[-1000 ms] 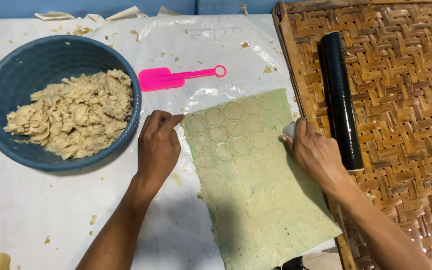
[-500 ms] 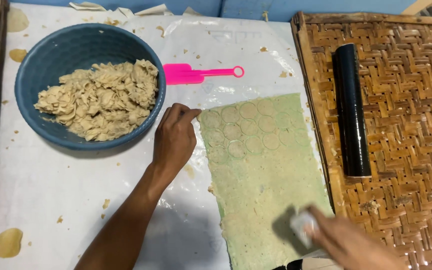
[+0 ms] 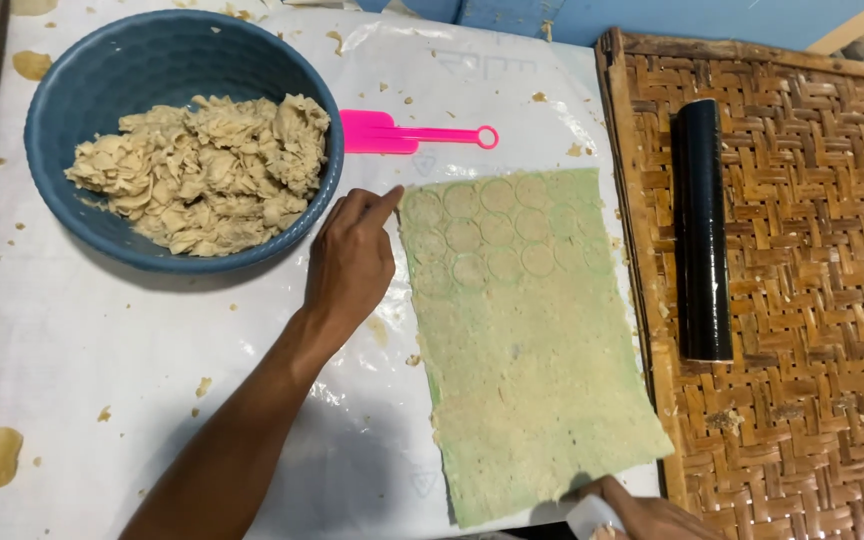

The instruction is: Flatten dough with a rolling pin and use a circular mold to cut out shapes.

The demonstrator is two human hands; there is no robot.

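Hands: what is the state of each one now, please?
Left hand: open, fingertips at the edge of the dough sheet.
Right hand: holding a small white object.

Setting: a small food-preparation workplace, of the home-kitchen or cottage-production kind. Indicators: the desk (image 3: 102, 330) is covered with a white plastic sheet flecked with dough crumbs. A rolled-out greenish dough sheet (image 3: 522, 340), marked with round cut circles, lies flat on it. A blue bowl (image 3: 72, 90) holds beige dough scraps (image 3: 202, 170). A pink plastic spatula (image 3: 412, 135) lies just beside it. A woven bamboo tray (image 3: 802, 300) carries a black rolling pin (image 3: 702, 225).
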